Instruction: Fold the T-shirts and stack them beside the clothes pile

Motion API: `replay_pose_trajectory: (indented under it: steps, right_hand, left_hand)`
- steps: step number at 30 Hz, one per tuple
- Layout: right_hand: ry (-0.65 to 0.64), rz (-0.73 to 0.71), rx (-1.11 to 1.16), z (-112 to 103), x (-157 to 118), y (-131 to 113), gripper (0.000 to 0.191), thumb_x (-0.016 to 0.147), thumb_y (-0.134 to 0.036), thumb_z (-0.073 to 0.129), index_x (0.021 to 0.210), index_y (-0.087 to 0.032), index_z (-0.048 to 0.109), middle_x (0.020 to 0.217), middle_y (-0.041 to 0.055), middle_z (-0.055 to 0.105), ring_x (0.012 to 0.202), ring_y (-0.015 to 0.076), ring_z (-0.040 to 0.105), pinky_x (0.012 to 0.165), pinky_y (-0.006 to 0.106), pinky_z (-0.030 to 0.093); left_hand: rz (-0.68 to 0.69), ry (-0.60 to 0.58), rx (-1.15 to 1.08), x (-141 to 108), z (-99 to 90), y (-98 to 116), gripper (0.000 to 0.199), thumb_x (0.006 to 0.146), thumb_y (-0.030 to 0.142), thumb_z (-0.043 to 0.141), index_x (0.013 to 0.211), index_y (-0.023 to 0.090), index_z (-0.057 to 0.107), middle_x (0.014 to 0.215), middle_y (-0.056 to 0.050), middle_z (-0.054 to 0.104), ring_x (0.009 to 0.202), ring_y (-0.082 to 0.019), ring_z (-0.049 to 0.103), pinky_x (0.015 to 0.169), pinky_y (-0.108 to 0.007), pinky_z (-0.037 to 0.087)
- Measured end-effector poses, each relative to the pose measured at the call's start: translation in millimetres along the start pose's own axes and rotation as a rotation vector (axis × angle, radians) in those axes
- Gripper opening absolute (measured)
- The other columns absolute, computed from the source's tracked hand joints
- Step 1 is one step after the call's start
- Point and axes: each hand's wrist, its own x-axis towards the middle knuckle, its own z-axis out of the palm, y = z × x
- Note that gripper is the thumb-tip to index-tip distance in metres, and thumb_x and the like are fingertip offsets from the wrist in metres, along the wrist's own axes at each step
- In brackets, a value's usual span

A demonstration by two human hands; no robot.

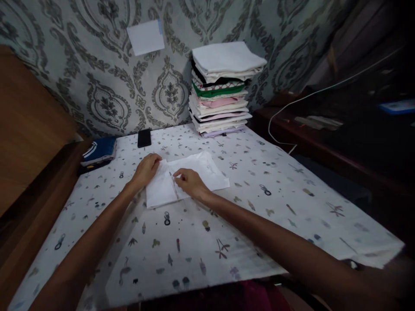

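Note:
A white cloth [207, 170], partly folded, lies on the patterned table cover. My left hand [147, 168] rests at the upper left edge of the folded part, its fingers bent and close together on the fabric. Over the middle of the cloth is my right hand [188, 180], with index finger and thumb near each other by the edge of the folded flap. Whether fabric is between those fingertips is too small to make out.
A tall stack of folded clothes [223, 93] stands at the back by the patterned wall. A black phone [144, 138] lies behind my left hand. Folded dark blue clothes [99, 151] sit at the left edge, beside a wooden panel [29, 125]. A white cable [270, 125] hangs at right.

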Motion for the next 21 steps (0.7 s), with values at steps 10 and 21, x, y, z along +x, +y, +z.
replay_pose_trajectory:
  steps: [10, 21]
  right_hand:
    - [0.076, -0.149, -0.424, 16.9, 48.0, -2.6, 0.017, 0.089, -0.021, 0.056, 0.096, -0.021, 0.071, 0.102, 0.0085, 0.072, 0.095, 0.0232, 0.063, 0.073, 0.030, 0.043]
    - [0.052, -0.097, -0.248, 10.3, 43.1, -8.6, 0.015, 0.083, -0.013, 0.059, 0.085, -0.019, 0.073, 0.085, 0.0042, 0.074, 0.079, 0.0166, 0.063, 0.067, 0.025, 0.041]
  left_hand:
    - [-0.045, -0.097, -0.028, -28.2, -1.3, 23.4, 0.013, 0.089, 0.018, 0.049, 0.093, 0.021, 0.061, 0.091, -0.004, 0.062, 0.090, -0.021, 0.058, 0.083, -0.036, 0.047]
    - [-0.076, -0.084, -0.050, -25.3, 7.1, 18.5, 0.012, 0.088, 0.016, 0.051, 0.093, 0.021, 0.060, 0.095, -0.006, 0.063, 0.093, -0.022, 0.059, 0.085, -0.036, 0.047]
